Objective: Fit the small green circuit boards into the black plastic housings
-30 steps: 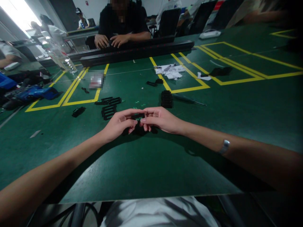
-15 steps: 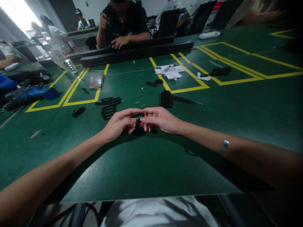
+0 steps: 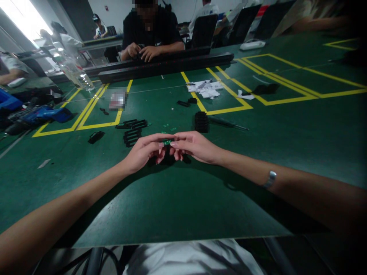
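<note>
Between my two hands is a small green circuit board, pinched at its two ends. My left hand grips one end between thumb and fingers; my right hand grips the other. The fingers partly cover the board, and I cannot tell whether a black part is joined to it. Several black slotted frames lie just beyond my left hand, some with green boards by them. Small green pieces rest on the table past my fingertips. A stack of black parts stands beyond my right hand, beside a screwdriver.
Yellow tape marks the green table. Crumpled white paper, a black part and plastic bottles lie around. Long black bars cross the far side, where a person sits. Blue tools are at left.
My hands stay nearly in place around the green board, with only slight finger movement. Across the table, the other person's raised hand has come down to meet the other hand.
</note>
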Demonstrator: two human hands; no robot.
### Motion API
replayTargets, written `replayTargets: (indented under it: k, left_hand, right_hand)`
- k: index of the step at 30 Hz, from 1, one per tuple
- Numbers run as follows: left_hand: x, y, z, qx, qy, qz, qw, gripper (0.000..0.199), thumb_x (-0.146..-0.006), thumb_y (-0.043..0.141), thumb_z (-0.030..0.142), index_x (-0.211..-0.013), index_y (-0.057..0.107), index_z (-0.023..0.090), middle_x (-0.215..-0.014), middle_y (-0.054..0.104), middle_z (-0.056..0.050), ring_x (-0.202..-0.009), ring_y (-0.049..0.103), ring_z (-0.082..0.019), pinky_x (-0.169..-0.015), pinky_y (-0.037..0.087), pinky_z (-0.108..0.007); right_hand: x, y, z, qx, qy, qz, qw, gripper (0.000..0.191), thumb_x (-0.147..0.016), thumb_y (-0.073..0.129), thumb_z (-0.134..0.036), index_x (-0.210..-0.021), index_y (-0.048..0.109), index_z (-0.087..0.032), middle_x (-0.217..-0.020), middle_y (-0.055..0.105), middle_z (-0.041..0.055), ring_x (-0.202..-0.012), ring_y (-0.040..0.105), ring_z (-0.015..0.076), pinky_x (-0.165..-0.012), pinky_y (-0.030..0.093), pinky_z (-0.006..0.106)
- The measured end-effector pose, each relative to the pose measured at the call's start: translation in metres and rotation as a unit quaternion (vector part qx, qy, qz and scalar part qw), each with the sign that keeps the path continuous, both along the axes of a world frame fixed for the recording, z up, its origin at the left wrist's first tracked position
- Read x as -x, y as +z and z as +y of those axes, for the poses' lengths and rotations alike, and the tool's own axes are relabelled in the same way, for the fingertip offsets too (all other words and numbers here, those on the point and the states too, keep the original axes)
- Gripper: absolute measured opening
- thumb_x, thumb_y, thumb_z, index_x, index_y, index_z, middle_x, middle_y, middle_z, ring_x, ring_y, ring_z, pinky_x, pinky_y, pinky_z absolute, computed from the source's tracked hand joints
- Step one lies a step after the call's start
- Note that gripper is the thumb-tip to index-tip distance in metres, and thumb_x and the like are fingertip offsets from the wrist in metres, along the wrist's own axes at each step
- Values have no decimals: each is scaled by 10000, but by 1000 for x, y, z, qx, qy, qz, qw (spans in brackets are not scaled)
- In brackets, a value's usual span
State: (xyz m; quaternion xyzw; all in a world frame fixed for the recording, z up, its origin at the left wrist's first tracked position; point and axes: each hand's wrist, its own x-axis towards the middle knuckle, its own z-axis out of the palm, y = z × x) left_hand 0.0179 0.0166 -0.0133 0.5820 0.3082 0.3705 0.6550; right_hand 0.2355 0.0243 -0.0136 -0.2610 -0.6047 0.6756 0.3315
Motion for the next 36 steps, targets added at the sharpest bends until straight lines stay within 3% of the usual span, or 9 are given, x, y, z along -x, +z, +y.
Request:
replayTargets:
  k: [13,27,36]
  left_hand:
    - [-1,1,-1,0,2,-10,1000,331,-898,612,228,-1206,719,175,-691,652,-36,-560,586,-136,-469,461,-221]
    - [2,2,2,37,11,-43,998,338,-881,617,236,-1176,725,113,-653,649,-47,-564,593,-147,-438,454,-211]
    - [5,4,4,51,-28,-56,997,328,-894,624,233,-1180,729,112,-656,666,-60,-580,593,-139,-464,445,-204]
  right_hand:
    - [1,3,-1,64,-5,25,998,206,-905,669,-298,-868,692,-96,-793,722,70,-610,671,117,-544,503,221]
    - [0,0,-1,35,5,2,999,262,-942,641,-347,-869,686,-99,-807,724,71,-611,674,108,-537,481,201]
    - [0,0,-1,33,6,3,999,282,-929,657,-375,-854,685,-104,-792,725,67,-602,673,107,-519,475,200]
